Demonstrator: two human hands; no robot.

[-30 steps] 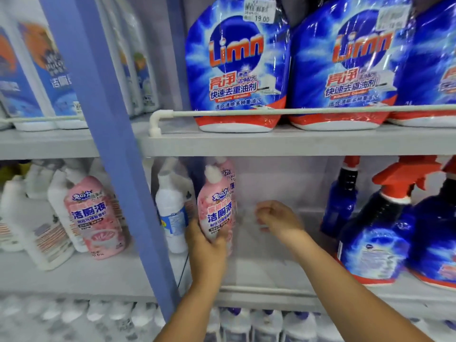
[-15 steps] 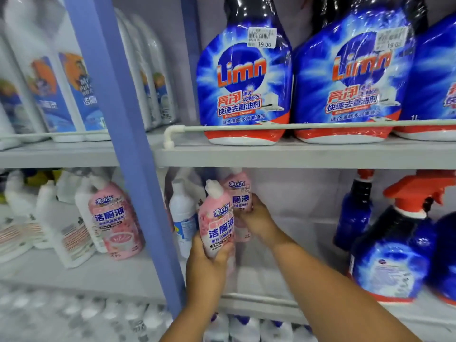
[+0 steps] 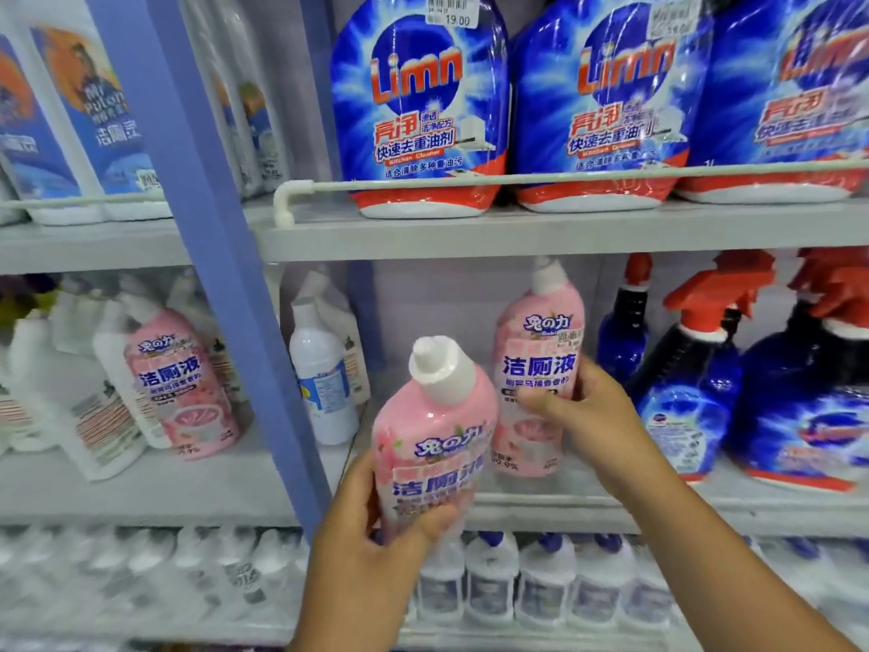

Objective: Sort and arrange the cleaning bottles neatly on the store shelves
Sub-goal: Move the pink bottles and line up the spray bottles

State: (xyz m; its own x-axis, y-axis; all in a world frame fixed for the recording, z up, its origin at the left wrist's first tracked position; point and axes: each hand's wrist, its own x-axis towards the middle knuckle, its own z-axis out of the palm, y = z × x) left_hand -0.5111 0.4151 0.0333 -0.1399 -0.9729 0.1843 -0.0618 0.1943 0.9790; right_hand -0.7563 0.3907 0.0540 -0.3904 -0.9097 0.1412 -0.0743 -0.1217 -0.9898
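Head view: the left hand point(image 3: 371, 534) grips a pink plastic toilet-cleaner bottle with a white angled cap point(image 3: 435, 444) round its lower body, thumb across the front label, holding it clear of the grey middle shelf point(image 3: 141, 491), in front of that shelf's front edge and just right of the blue-violet upright post point(image 3: 211, 256). The bottle leans slightly to the left. The right hand point(image 3: 583, 411) clasps a second pink toilet-cleaner bottle with a white cap point(image 3: 541, 350) at mid-body, fingers curled over its label; this one is upright, further back over the middle shelf, and whether its base touches the shelf cannot be told. The two pink bottles sit just beside each other, the first overlapping the second's lower left.

To the right on the same shelf stand dark blue spray bottles with red triggers point(image 3: 696, 369). Left of the held pair, near the post, stands a white bottle with a blue label point(image 3: 322, 369). Beyond the post, a third pink bottle point(image 3: 181, 383) stands among white bottles. On the upper shelf point(image 3: 517, 232), behind a white rail point(image 3: 517, 178), stand large blue and red Limn refill bottles point(image 3: 423, 101)
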